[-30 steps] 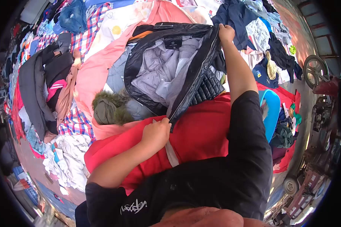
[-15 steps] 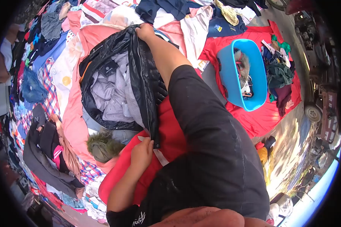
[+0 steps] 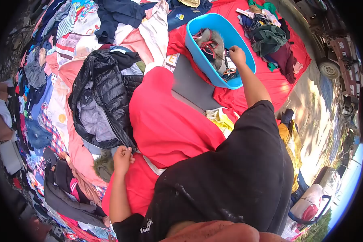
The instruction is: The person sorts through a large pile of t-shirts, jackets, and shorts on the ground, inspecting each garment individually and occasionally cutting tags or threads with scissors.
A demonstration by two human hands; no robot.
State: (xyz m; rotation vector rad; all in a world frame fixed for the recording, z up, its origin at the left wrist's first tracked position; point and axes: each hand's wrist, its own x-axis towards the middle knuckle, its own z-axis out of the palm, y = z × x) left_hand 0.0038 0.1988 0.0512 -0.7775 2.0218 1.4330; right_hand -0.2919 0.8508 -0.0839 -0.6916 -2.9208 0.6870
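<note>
A black padded jacket (image 3: 113,82) lies open over other clothes, its pale grey lining (image 3: 93,121) showing. My left hand (image 3: 122,160) pinches the jacket's lower front corner by the zip edge. My right hand (image 3: 238,56) reaches over the far side of a blue plastic basket (image 3: 220,19), fingers curled inside the rim. A small dark bit shows at its fingertips, but I cannot make out what it is. In the basket lie a grey furry piece (image 3: 218,52), red cords (image 3: 207,45) and small items, one with orange on it.
Piles of mixed clothes spread across the left and back. Red cloth (image 3: 169,117) covers my lap, and another red sheet (image 3: 246,97) lies under the basket. A dark green and maroon clothes heap (image 3: 270,42) sits beyond the basket. A parked vehicle's wheel (image 3: 329,69) stands at the right.
My right hand has let go of the jacket's upper edge and moved right to the basket. The jacket has sunk down flatter. My left hand stays at its lower corner.
</note>
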